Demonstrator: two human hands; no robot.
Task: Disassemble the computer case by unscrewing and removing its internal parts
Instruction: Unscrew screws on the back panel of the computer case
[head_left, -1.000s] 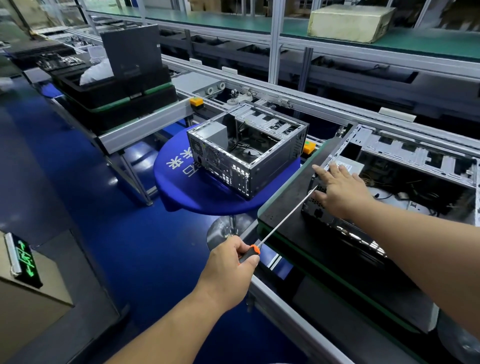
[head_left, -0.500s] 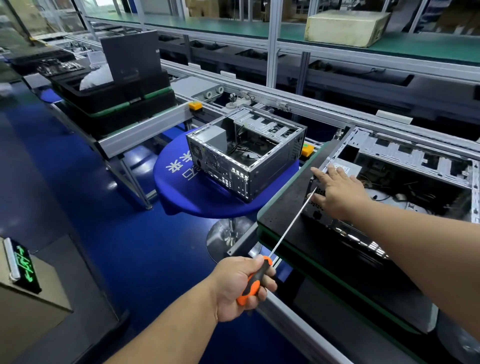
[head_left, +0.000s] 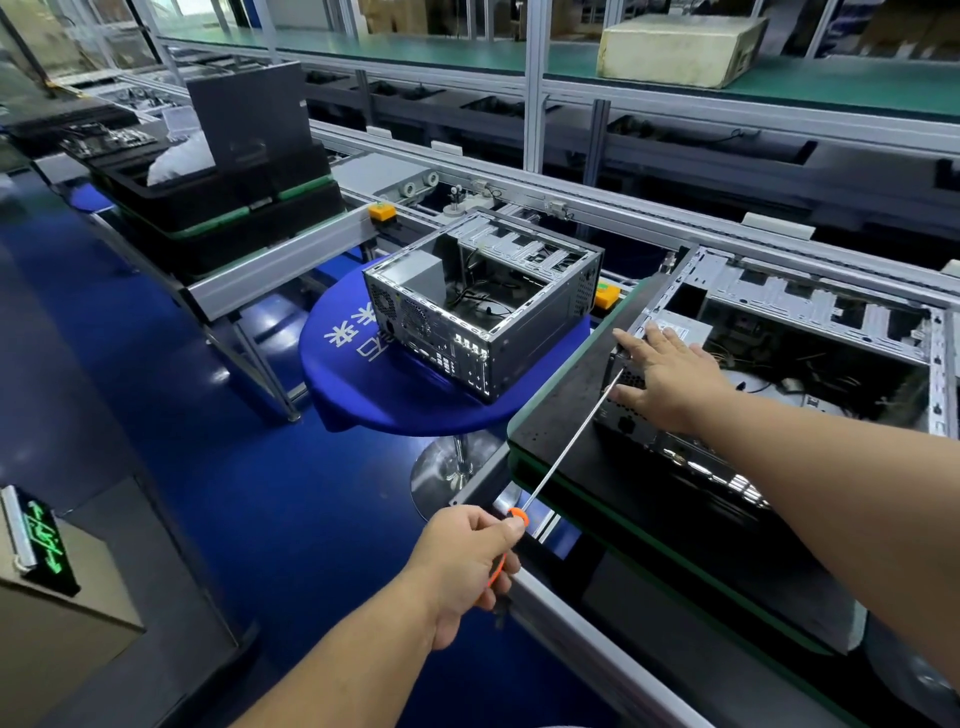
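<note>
Factory line: aluminium conveyor rails, green-topped shelf behind, blue floor. Open computer case (head_left: 810, 364) lies on black mat (head_left: 566, 410) at right, side panel off, wiring visible inside. Right hand (head_left: 667, 376) rests flat on case's near rear corner, fingers straight. Left hand (head_left: 470, 564) clenched round orange handle of long screwdriver (head_left: 569, 444); shaft slants up, tip at case's rear face beside right hand. Second open case (head_left: 483, 306) sits on round blue table (head_left: 395, 400), well apart.

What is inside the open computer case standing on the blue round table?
Inside the open computer case a grey box-shaped unit sits in the near-left corner, with loose black cables on the floor. The near side wall hides whatever lies low behind it.
</note>
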